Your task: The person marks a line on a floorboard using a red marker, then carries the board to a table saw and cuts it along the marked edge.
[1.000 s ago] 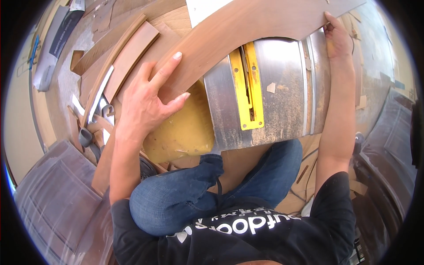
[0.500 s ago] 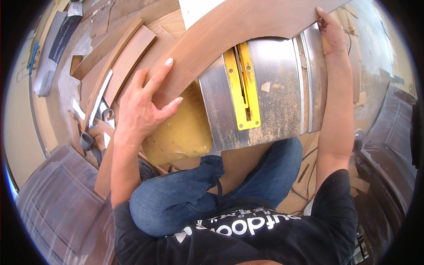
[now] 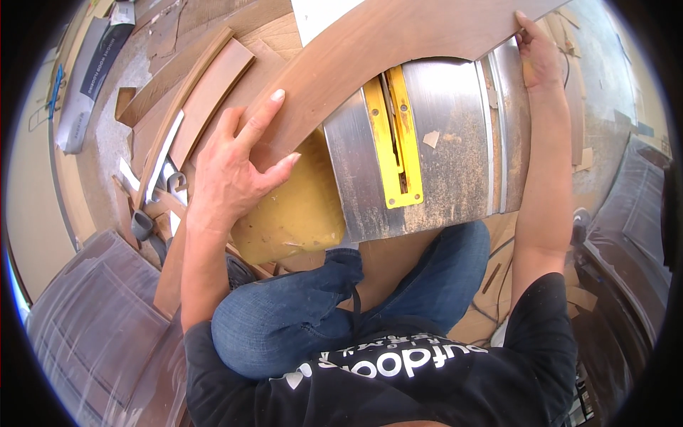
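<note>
The person kneels at a small saw desk (image 3: 455, 171) of dusty metal, in the middle right of the frame. A long brown plank (image 3: 384, 50) lies across its far edge, from the centre left up to the upper right. The left hand (image 3: 231, 167) rests flat on the lower end of the plank, fingers spread wide, pressing down and not closed around anything. The right hand (image 3: 539, 60), at the upper right, holds the plank's near edge with a narrow grip, thumb side under and fingers on top, as far as I can see. The yellow insert (image 3: 395, 139) with the blade slot sits just below the plank, and the plank covers its upper end.

I think the step is to guide the plank over the slot. To do it well, both hands should keep away from the yellow insert, press the plank flat on the metal, and move together at the same slow speed, so the plank does not twist.
</note>
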Available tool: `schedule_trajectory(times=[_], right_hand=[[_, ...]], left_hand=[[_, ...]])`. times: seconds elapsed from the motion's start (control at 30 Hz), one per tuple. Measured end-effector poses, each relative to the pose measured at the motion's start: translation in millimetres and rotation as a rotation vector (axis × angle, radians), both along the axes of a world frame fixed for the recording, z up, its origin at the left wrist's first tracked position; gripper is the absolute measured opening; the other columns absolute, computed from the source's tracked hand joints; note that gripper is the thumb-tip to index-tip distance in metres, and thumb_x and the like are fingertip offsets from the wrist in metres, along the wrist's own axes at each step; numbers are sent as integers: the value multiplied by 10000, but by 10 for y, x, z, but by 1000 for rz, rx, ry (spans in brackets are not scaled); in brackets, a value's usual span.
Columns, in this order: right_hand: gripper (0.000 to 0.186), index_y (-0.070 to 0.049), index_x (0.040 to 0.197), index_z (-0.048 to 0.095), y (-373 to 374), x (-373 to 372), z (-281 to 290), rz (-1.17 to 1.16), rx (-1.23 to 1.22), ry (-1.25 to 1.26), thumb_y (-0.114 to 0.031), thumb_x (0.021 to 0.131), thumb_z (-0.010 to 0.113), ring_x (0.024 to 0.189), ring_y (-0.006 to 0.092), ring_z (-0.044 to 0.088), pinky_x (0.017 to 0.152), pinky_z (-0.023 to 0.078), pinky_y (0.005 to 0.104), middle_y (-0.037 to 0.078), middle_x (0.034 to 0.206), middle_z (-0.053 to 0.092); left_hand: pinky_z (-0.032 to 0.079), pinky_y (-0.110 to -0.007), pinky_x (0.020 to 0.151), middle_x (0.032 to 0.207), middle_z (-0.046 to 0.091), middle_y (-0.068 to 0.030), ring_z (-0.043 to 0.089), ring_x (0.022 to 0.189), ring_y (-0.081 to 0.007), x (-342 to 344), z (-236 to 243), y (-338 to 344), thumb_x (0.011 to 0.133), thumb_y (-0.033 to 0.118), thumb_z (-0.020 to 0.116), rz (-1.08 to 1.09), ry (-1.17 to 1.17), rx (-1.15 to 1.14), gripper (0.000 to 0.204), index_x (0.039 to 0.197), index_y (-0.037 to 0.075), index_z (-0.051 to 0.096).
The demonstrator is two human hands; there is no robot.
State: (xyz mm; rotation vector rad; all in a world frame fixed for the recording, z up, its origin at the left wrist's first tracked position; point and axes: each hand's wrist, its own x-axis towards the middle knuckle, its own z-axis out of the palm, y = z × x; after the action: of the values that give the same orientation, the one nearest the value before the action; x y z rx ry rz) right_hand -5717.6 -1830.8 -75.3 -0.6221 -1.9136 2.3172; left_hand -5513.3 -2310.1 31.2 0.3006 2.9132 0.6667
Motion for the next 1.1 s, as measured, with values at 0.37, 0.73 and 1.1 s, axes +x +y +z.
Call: schedule_trajectory(times=[0.37,0.73,1.1], right_hand=[[178,-98,1042,696,7,11,-17,4,1,12,-236,953,765,842,95,549,784,443,237,-34,907,624],[270,-33,1169,687,-26,44,1,-4,-59,106,-192,954,728,994,162,604,955,467,297,34,1070,686],[290,20,1208,698,-329,150,162,-21,-86,167,-138,968,662,1071,209,658,1001,482,323,84,1140,743]], left_hand=[[522,-422,939,1184,622,-159,629,1074,-340,-8,1,12,730,238,843,-8,11,-11,814,1499,228,578],[594,-452,877,1252,586,-180,679,1019,-374,-49,-20,32,781,380,845,-52,33,-43,817,1529,366,517],[601,-456,851,1238,584,-183,685,989,-375,-76,-18,43,783,398,840,-70,67,-94,819,1533,366,512]])
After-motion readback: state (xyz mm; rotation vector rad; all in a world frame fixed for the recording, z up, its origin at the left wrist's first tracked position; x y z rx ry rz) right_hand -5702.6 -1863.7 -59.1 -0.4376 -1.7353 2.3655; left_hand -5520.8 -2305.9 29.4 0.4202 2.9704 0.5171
